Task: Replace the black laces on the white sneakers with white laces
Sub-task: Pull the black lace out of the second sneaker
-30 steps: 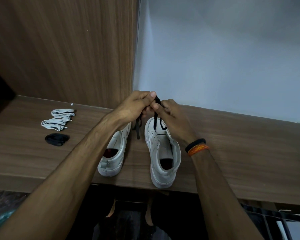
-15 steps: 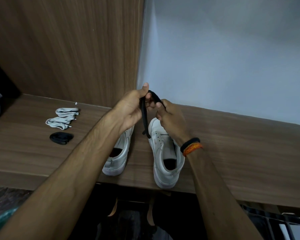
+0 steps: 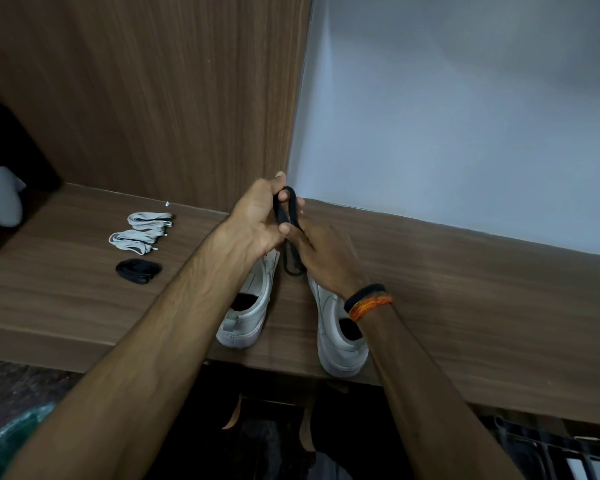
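Head view: wooden shelf [image 3: 465, 289] bears two white sneakers [image 3: 253, 306] (heels toward camera). Left hand [image 3: 257, 216] and right hand [image 3: 321, 251] both grip folded black lace [image 3: 288, 216] above sneakers. White lace bundles [image 3: 141, 232], bundled black lace [image 3: 138, 270] lie well left.

- Both forearms are stretched forward, converging at the middle of the view.
- The left hand [image 3: 257, 216] is raised, its fingers curled and thumb tip pointed upward.
- The right hand [image 3: 321, 252] is held just beside it, touching, fingers curled in a pinching grip.
- Bands are worn on the right wrist.
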